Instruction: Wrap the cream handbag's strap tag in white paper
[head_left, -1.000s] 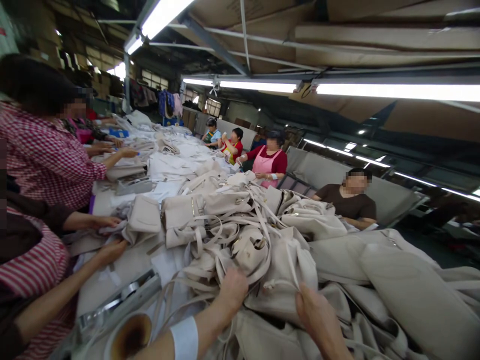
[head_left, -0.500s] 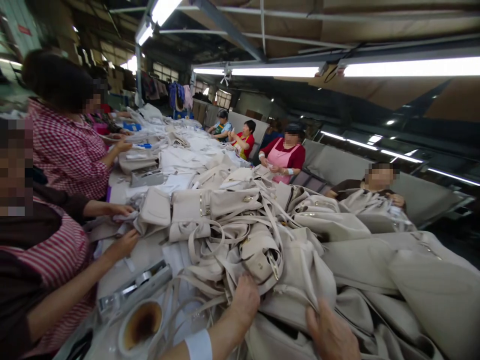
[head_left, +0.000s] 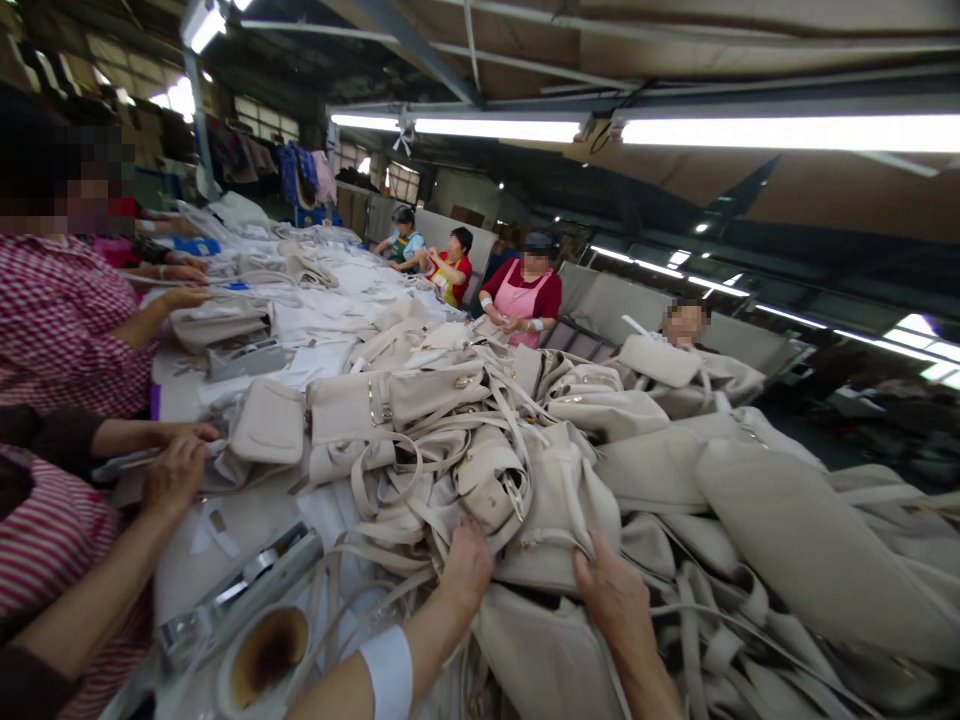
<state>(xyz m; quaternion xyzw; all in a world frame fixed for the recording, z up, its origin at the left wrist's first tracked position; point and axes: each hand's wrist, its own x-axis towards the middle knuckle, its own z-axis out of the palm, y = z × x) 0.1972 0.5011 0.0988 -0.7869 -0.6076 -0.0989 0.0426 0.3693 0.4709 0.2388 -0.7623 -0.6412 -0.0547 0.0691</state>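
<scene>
A large heap of beige leather bags [head_left: 480,470] and loose straps covers the long table in front of me. My left hand [head_left: 466,566] presses into the heap, fingers curled on a beige bag [head_left: 559,500] near its strap. My right hand [head_left: 611,590] grips the lower edge of the same bag from the right. A white band wraps my left wrist. The fingertips of both hands are partly buried in the material.
A cup with brown residue [head_left: 262,655] and a metal tool [head_left: 240,585] lie at my near left. Co-workers' hands [head_left: 176,470] work on a small pouch [head_left: 268,422] at the left. Several people sit along the far side [head_left: 525,295]. Big beige panels [head_left: 810,550] pile at the right.
Both of my hands have shifted slightly left on the bag. A person at the far right has lifted a bag in front of them. The camera has swung left.
</scene>
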